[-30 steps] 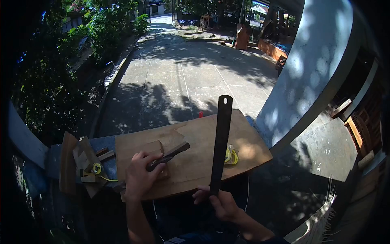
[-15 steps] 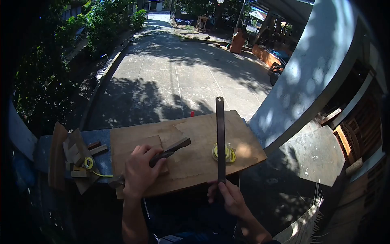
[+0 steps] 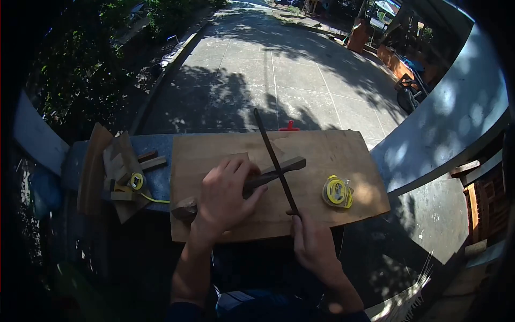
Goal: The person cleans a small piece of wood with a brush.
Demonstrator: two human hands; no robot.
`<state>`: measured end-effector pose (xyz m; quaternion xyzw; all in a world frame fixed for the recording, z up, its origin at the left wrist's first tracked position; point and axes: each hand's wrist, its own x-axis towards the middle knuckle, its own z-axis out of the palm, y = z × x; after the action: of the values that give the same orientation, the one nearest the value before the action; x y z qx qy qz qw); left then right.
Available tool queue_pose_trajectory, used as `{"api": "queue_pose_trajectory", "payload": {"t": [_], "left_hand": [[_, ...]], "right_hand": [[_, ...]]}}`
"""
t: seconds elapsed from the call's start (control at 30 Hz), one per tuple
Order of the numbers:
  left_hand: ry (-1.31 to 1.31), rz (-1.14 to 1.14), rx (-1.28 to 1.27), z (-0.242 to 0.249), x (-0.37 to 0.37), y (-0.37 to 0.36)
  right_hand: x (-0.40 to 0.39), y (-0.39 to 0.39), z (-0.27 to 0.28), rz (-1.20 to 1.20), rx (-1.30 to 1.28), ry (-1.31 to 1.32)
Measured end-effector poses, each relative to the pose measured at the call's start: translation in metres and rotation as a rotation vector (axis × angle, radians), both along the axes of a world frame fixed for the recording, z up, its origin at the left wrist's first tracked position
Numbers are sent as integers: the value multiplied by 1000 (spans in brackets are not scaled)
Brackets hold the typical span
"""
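Note:
My left hand [image 3: 225, 188] is wrapped over a dark wooden bar [image 3: 292, 164], which lies slantwise above the wooden board [image 3: 257, 227]. The bar's right end sticks out past my fingers, and a blocky end shows left of my wrist. My right hand [image 3: 312, 239] grips the lower end of a long, thin dark metal strip [image 3: 267, 140]. The strip leans up and to the left, crossing the bar right of my left hand. Right of the strip, a round case with yellow cord [image 3: 338, 192] sits on the board.
Wood offcuts [image 3: 122, 161] and a yellow tape measure [image 3: 137, 181] lie at the left on a blue-grey ledge [image 3: 155, 140]. A red object [image 3: 289, 126] shows beyond the board. A pale pillar [image 3: 450, 112] rises at the right.
The metal strip was upright and apart from the bar; now it is tilted left across it, edge more toward the camera. The view has shifted, so the board appears further right and higher.

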<state>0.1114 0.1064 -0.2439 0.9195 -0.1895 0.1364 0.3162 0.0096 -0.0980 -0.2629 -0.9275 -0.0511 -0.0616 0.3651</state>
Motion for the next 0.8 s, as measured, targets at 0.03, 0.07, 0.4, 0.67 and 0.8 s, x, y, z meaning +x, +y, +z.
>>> {"api": "queue_pose_trajectory", "payload": {"t": [0.03,0.07,0.4,0.67,0.8], "left_hand": [[-31,-16,29,0,3,-3],[-60,-35,52,0,4,-5],[-73,-42,27,0,4,-7],[-59,-33,-21,-1,6,-6],[-129,-37,-45,-8,8,-7]], "right_hand": [[1,2,-2,-11,-16,-44],[2,3,-4,-25,-37,-87],[20,6,8,-5,-258,-35],[38,15,11,-2,-227,-74],[53,18,10,-9,-192,-62]]}}
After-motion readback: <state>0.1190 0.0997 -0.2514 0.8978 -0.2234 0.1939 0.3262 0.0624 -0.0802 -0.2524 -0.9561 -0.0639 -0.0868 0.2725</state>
